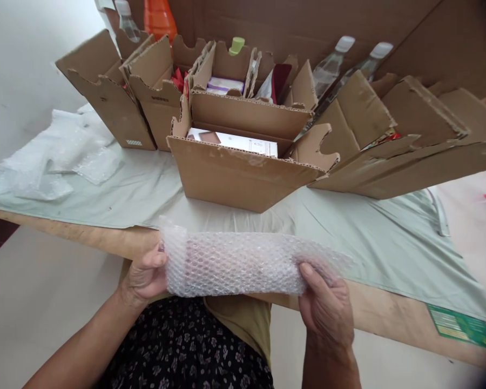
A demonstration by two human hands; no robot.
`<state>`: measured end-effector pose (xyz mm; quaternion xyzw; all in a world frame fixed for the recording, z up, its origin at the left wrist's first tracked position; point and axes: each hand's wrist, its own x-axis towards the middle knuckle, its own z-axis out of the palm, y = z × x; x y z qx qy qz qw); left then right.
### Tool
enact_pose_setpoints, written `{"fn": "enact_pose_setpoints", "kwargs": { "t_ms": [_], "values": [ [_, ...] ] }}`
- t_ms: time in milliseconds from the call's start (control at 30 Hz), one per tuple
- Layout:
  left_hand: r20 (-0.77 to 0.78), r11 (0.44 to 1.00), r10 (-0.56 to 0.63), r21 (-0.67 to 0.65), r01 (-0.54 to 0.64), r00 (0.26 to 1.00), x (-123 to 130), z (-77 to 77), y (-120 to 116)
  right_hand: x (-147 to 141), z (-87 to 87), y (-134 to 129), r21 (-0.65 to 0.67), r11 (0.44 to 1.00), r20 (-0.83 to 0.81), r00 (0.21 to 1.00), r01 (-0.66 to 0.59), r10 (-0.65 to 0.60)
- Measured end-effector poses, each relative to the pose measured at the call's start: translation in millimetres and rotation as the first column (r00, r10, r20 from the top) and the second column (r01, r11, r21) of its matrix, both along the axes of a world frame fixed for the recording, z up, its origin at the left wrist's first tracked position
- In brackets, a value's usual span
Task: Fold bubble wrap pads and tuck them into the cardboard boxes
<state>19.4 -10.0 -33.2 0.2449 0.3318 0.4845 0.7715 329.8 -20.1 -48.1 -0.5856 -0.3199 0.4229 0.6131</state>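
Stretched between both hands is a piece of clear bubble wrap, held just above the table's front edge. Its left end is folded over in a thicker band, and its right end tapers to a point. My left hand is closed on the folded end, thumb on top. My right hand pinches the other end, with the thumb in front and the fingers behind the sheet. A faint pinkish tone shows through the wrap; whether anything lies inside, I cannot tell. Beyond it stands an open cardboard box with a white printed carton inside.
Several more open cardboard boxes line the back, some holding packets. Capped clear bottles and an orange bottle stand behind them. Loose bubble wrap lies at left on the pale green cloth. A green label is at the right edge.
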Motion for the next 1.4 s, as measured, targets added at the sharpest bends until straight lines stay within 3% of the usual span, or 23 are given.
{"fn": "enact_pose_setpoints", "kwargs": {
  "t_ms": [100, 167, 233, 300, 333, 400, 467, 533, 633, 767, 867, 1000, 1067, 1133, 1233, 1300, 1400],
  "values": [
    [-0.123, 0.992, -0.040, 0.114, 0.054, 0.992, -9, 11.3, 10, 16, 10.9, 5, 0.118, 0.993, 0.145, 0.989, -0.008, -0.009],
    [-0.335, 0.952, 0.024, 0.294, 0.080, 0.942, -19, 27.1, 20, 31, 26.0, 10, 0.246, 0.959, 0.300, 0.952, -0.141, 0.063],
    [-0.548, 0.843, 0.182, 0.515, 0.158, 0.816, -30, 44.3, 32, 46, 40.2, 15, 0.319, 0.905, 0.482, 0.870, -0.283, 0.102],
    [-0.675, 0.697, 0.361, 0.654, 0.293, 0.644, -39, 53.4, 41, 61, 44.6, 20, 0.301, 0.889, 0.658, 0.750, -0.344, 0.067],
    [-0.720, 0.642, 0.426, 0.667, 0.378, 0.548, -44, 52.4, 44, 67, 41.3, 21, 0.251, 0.897, 0.749, 0.660, -0.363, 0.057],
    [-0.797, 0.598, 0.495, 0.601, 0.531, 0.345, -53, 38.3, 46, 80, 24.8, 22, 0.103, 0.911, 0.897, 0.434, -0.400, 0.089],
    [-0.845, 0.614, 0.506, 0.493, 0.617, 0.172, -63, 15.5, 43, 93, 3.2, 17, -0.052, 0.918, 0.959, 0.235, -0.393, 0.155],
    [-0.849, 0.628, 0.523, 0.447, 0.637, 0.080, -73, -2.2, 36, 104, -10.9, 7, -0.114, 0.926, 0.972, 0.151, -0.360, 0.178],
    [-0.789, 0.612, 0.613, 0.506, 0.607, 0.039, -77, -0.2, 23, 115, -3.9, -12, -0.085, 0.960, 0.982, 0.139, -0.268, 0.126],
    [-0.733, 0.591, 0.677, 0.596, 0.545, 0.066, -53, 29.8, 17, 106, 30.4, -24, -0.019, 0.997, 0.977, 0.209, -0.074, 0.034],
    [-0.724, 0.585, 0.684, 0.614, 0.529, 0.084, -30, 34.4, 27, 79, 41.2, -15, 0.050, 0.985, 0.964, 0.267, -0.164, -0.005],
    [-0.751, 0.665, 0.657, 0.536, 0.520, -0.065, -20, 12.7, 49, 26, 32.0, 7, 0.092, 0.906, 0.950, 0.309, -0.414, 0.044],
    [-0.786, 0.715, 0.600, 0.440, 0.543, -0.153, -22, 0.3, 57, 3, 23.9, 16, 0.035, 0.858, 0.962, 0.250, -0.512, 0.110],
    [-0.805, 0.732, 0.558, 0.363, 0.576, -0.202, -24, -8.9, 62, -9, 15.4, 22, -0.080, 0.827, 0.973, 0.136, -0.557, 0.185],
    [-0.783, 0.704, 0.588, 0.370, 0.606, -0.204, -25, -16.3, 63, 1, 2.7, 19, -0.243, 0.835, 0.959, 0.008, -0.494, 0.283],
    [-0.771, 0.680, 0.610, 0.391, 0.621, -0.183, -25, -17.5, 63, 22, -4.1, 7, -0.244, 0.888, 0.962, 0.018, -0.390, 0.272],
    [-0.778, 0.674, 0.604, 0.383, 0.632, -0.173, -26, -16.5, 66, 59, -10.0, -14, -0.157, 0.965, 0.979, 0.096, -0.209, 0.180]
  ]
}}
